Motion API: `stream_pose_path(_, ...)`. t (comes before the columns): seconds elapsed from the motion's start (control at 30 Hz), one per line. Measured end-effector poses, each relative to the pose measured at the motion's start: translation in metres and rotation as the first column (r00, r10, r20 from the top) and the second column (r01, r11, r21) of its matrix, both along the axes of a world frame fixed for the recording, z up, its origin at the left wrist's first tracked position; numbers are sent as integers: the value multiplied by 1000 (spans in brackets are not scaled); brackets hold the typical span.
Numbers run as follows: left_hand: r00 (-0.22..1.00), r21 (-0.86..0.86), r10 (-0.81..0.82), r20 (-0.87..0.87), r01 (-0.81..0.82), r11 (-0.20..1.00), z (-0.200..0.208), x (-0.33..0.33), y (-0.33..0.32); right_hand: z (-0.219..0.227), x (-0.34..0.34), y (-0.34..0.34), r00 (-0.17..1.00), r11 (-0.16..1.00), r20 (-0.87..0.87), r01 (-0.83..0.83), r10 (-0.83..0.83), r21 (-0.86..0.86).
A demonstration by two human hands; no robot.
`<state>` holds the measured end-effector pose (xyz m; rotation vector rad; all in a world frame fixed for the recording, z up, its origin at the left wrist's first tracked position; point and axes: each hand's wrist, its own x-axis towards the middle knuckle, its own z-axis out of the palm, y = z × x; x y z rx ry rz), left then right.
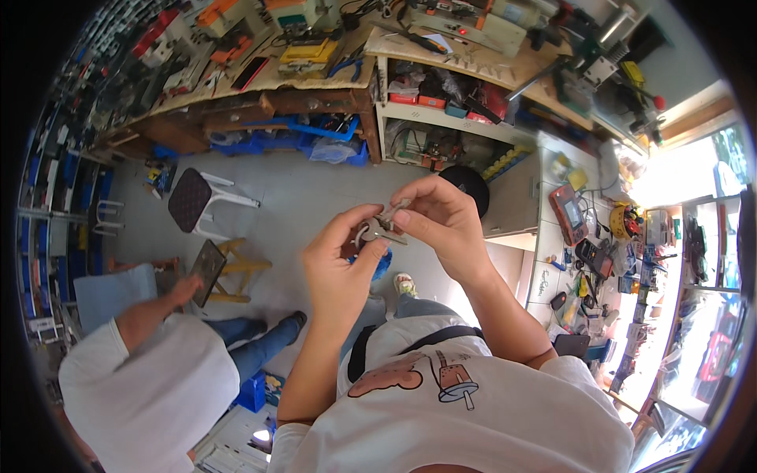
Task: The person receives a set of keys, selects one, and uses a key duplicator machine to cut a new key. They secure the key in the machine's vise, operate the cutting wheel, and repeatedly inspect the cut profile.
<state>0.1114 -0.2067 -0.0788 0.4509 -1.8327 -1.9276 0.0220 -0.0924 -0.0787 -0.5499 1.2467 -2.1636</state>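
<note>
the left hand (337, 258) grasps a small bunch of metal keys (374, 231) between thumb and bent fingers, and the right hand (451, 227) pinches another part of the same bunch between thumb and forefinger, so the keys sit in the gap between the two hands, in front of the person's white shirt (505, 410). a blue thing (382, 266) shows just under the left hand's thumb, partly hidden, and i cannot tell whether it hangs from the keys. a round black object (467, 188) shows just beyond the right hand, lower down and partly covered by it. out to the left of the left hand stand a dark-seated stool (190, 200) with white legs and, nearer, a yellow wooden stool (236, 276); beyond that, a co-worker's hand (187, 290) is beside a dark flat panel (208, 266). well ahead of both hands, a wooden table (280, 101) carries blue-handled pliers (347, 68). to the right of the right hand, a white-tiled table (547, 248) bears an orange handheld device (568, 214).
</note>
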Motion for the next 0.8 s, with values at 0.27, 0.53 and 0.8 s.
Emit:
stream_pose_path(0.27, 969, -92, -235, 83, 242, 966, -8, -72, -33, -6, -47, -16, 981, 978, -102, 174, -163, 114)
stream_pose_path(0.53, 892, -67, -425, 155, 439, 896, -14, -124, -123, -6, -83, -88, 903, 940, -375, 291, -209, 177)
stream_pose_path(0.8, 868, -264, -443, 226, 492, 829, -13, -175, -175, -8, -119, -149, 838, 814, -437, 485, -327, 321)
